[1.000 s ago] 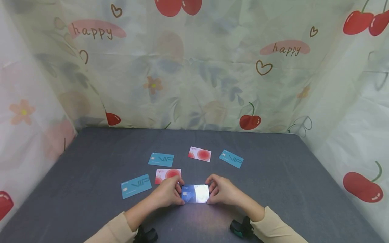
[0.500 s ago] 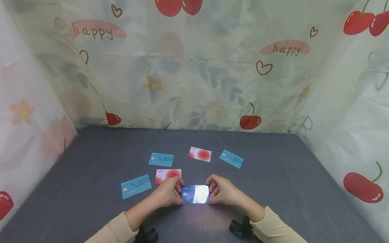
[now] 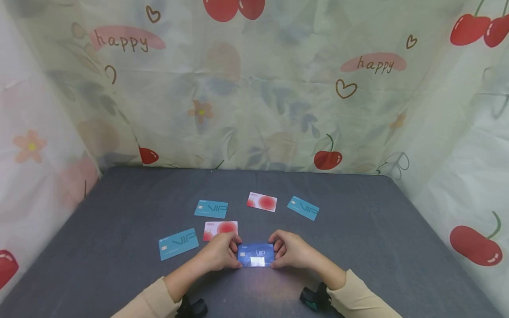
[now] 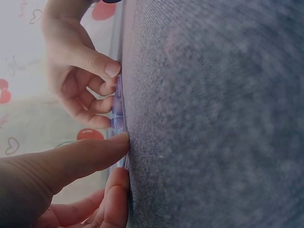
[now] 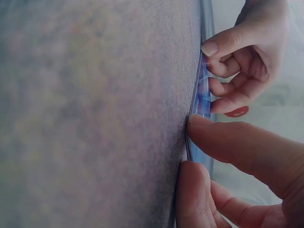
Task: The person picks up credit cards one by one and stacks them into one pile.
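A blue VIP card with a chip lies low at the table surface, between my two hands. My left hand pinches its left end, thumb at the near corner and fingers at the far one. At the opposite end my right hand does the same. Both wrist views show the blue card almost edge-on, close against the dark cloth; whether it is one card or a stack I cannot tell. Just beyond my left hand, a pink card is partly covered by the fingers.
Several cards lie flat and apart on the dark table: a teal VIP card at left, another teal card behind it, a pink card at centre back, a teal card at right. A patterned curtain surrounds the table.
The bright glare on the blue card has shrunk from its right part to its lower middle, showing the VIP lettering; the card's tilt has shifted slightly. Both hands stay nearly still.
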Available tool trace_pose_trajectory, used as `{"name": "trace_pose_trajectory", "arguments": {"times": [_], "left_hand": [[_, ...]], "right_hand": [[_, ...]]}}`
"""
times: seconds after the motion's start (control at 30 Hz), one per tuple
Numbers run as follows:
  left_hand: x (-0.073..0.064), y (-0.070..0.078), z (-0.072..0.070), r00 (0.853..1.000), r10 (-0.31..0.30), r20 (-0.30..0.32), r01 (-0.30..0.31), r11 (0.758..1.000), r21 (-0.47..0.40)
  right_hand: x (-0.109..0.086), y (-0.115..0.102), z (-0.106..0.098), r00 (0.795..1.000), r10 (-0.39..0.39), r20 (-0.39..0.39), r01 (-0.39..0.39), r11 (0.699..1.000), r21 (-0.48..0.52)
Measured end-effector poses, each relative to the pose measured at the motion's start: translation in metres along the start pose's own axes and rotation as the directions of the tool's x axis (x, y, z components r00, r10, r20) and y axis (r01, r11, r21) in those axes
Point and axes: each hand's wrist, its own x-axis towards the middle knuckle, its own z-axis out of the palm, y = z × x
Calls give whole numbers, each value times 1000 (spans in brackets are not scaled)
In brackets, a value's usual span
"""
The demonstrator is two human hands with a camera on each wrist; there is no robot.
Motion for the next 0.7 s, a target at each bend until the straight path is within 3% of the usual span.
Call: {"name": "trace_pose_trajectory", "arguments": {"times": [0.7], "left_hand": [[1,-1,0,1000,4,14,-4,999,33]], "right_hand": [[1,-1,0,1000,19,16,-19,1000,-22]]}}
